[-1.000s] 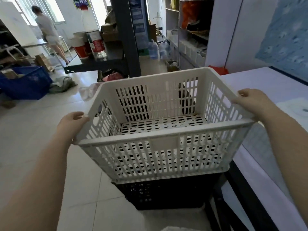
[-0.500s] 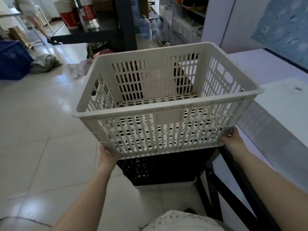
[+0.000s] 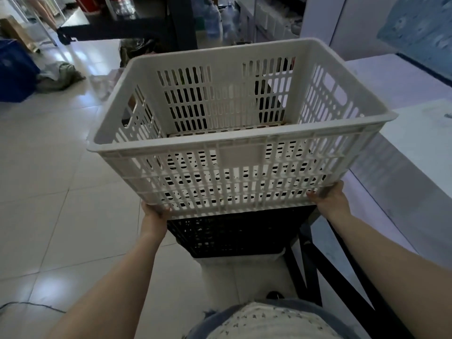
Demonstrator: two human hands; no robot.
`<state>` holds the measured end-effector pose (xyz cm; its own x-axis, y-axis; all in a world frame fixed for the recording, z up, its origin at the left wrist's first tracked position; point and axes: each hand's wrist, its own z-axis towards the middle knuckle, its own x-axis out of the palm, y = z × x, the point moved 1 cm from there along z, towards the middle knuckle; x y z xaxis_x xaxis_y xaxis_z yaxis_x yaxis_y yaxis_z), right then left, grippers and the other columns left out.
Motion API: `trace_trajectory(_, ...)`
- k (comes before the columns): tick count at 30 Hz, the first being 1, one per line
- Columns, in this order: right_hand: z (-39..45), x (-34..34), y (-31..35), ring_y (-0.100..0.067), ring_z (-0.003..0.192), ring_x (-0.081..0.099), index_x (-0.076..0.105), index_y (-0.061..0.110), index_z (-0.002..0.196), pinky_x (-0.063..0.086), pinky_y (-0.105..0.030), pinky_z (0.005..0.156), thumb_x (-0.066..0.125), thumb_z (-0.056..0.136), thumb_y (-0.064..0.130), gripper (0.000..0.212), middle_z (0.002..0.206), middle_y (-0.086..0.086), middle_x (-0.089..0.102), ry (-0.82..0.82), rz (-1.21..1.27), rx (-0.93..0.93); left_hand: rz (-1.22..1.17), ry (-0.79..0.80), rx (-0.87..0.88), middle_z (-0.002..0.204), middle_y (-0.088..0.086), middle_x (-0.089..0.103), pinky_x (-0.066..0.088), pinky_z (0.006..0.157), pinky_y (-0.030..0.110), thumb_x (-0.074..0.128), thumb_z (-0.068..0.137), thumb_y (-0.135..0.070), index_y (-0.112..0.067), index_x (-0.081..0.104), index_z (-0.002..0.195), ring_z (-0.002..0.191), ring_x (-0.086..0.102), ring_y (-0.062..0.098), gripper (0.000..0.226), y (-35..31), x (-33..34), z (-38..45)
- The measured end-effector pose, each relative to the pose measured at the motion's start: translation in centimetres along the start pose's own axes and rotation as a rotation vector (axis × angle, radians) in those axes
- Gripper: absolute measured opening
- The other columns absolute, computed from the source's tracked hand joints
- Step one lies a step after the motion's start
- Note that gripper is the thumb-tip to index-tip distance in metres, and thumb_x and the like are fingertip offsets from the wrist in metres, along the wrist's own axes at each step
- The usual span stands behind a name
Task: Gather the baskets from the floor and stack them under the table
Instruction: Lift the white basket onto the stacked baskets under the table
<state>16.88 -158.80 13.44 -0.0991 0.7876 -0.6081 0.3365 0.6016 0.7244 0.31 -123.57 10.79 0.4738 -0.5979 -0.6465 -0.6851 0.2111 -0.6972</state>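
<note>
Both hands are on the white basket [image 3: 241, 133], right at its bottom near corners. The left hand [image 3: 154, 212] is cupped under the lower left corner, fingers curled beneath the base and out of sight, thumb side pressed against the slatted wall. The right hand [image 3: 330, 195] grips the lower right corner the same way, thumb lying along the bottom edge, the rest of the fingers tucked under where they cannot be seen. Both hands are closed around that bottom rim, both forearms stretched forward.

The white basket sits on top of the black basket [image 3: 234, 231], its base dropped a little way inside the black one's rim, so only the black basket's near wall shows below it. The white one looks slightly tilted, near edge toward the camera. Whether its full weight rests on the black basket or on the hands, I cannot tell. The black basket stands on the tiled floor [image 3: 61, 192], just beside the table [image 3: 403, 133], whose pale top runs along the right side with its dark metal legs [image 3: 318, 265] next to the stack. The stack is beside the table's edge rather than beneath the top, as far as this view shows.

Farther off on the left, a blue crate [image 3: 14, 72] stands on the floor with a bundle of cloth [image 3: 60, 75] lying next to it. Behind the white basket, a dark shelf unit [image 3: 146, 25] and some big water bottles [image 3: 212, 19] fill the background.
</note>
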Motion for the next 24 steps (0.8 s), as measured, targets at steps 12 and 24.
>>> trace_trajectory(12, -0.3, 1.1, -2.4, -0.028, 0.117, 0.055, 0.043, 0.005, 0.129, 0.048, -0.043, 0.098, 0.081, 0.064, 0.032, 0.080, 0.129, -0.012, 0.053, -0.001, 0.087, -0.059, -0.067, -0.002, -0.068, 0.125, 0.028, 0.058, 0.044, 0.076, 0.043, 0.048, 0.096, -0.026, -0.009, 0.014, 0.145, 0.103, 0.060, 0.047, 0.062, -0.5, -0.3, -0.4)
trace_trajectory(24, -4.2, 4.9, -7.0, -0.030, 0.136, 0.036, 0.020, 0.004, 0.147, 0.032, -0.036, 0.111, 0.070, 0.082, 0.008, 0.082, 0.150, -0.015, 0.033, 0.104, 0.173, 0.141, -0.036, 0.319, -0.014, 0.150, 0.014, 0.041, 0.036, 0.105, 0.038, 0.055, 0.093, -0.020, -0.009, 0.014, 0.152, 0.136, 0.042, 0.032, 0.072, 2.1, 5.0, -4.8)
